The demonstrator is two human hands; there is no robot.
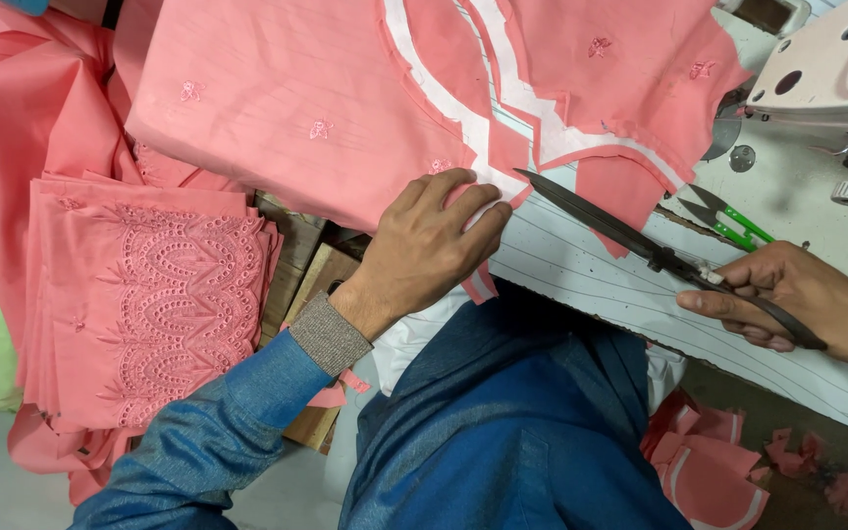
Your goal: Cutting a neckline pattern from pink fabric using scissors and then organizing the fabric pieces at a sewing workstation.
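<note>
Two hands are seen at a sewing surface [581,265]: the pink garment's white-faced neckline [488,132] is pinned flat by the left hand [434,245], long black scissors [640,245] are held closed-fisted by the right hand [807,304], blades nearly shut at the notch, trimming seemingly unfinished.

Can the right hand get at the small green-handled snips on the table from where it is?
Probably yes: the green-handled snips lie uncovered just beyond the right hand, but it already holds the big scissors.
</note>
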